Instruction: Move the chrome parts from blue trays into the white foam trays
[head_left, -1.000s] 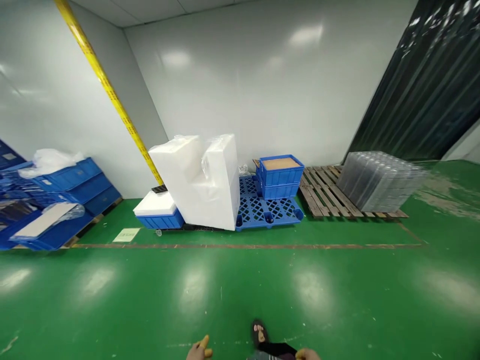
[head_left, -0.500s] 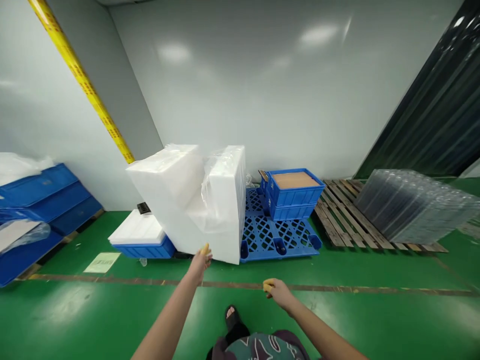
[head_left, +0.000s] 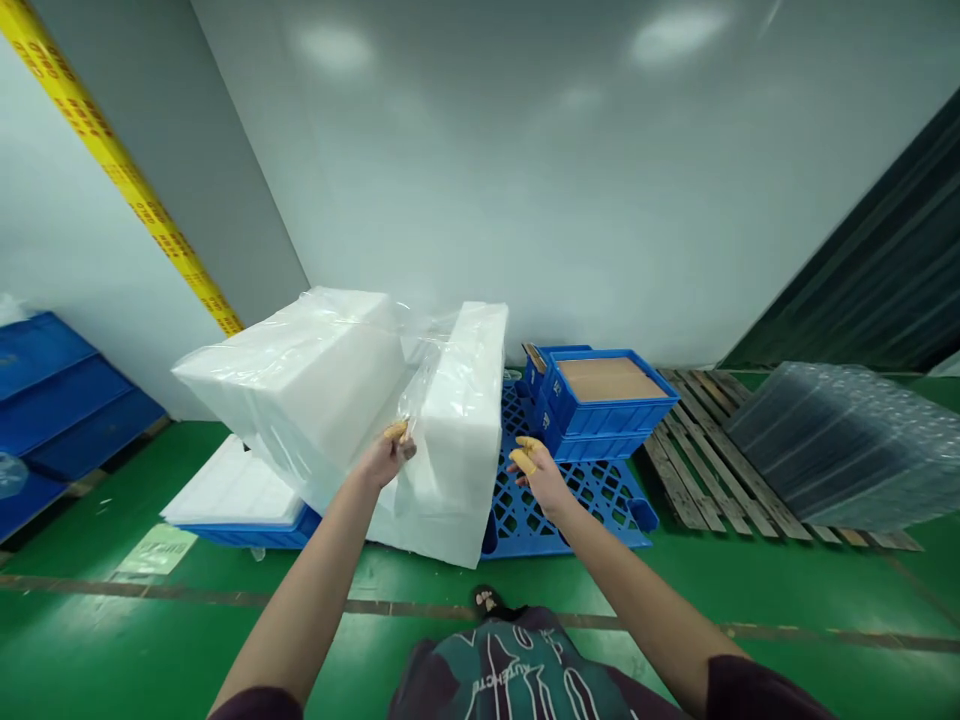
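My left hand (head_left: 388, 452), with yellow covers on its fingertips, is in front of the tall white foam blocks (head_left: 461, 430) wrapped in clear plastic film (head_left: 281, 365). Its fingers are drawn together close to the film between the blocks. Whether they pinch the film cannot be made out. My right hand (head_left: 537, 470), also with yellow finger covers, hovers right of the foam, in front of a blue plastic pallet (head_left: 529, 535). Its fingers are loosely curled and apart, with nothing seen in them.
Stacked blue crates (head_left: 607, 410) with a brown board stand on the blue pallet. Further right, a wooden pallet (head_left: 701, 470) carries a plastic-wrapped stack (head_left: 847, 445). White sheets (head_left: 236, 490) lie on a low blue crate at left. More blue bins (head_left: 71, 380) line the left wall.
I have stepped closer to the foam blocks. Both hands have risen, the left one up to the film-wrapped gap. The right hand's fingers have loosened from a tighter curl.
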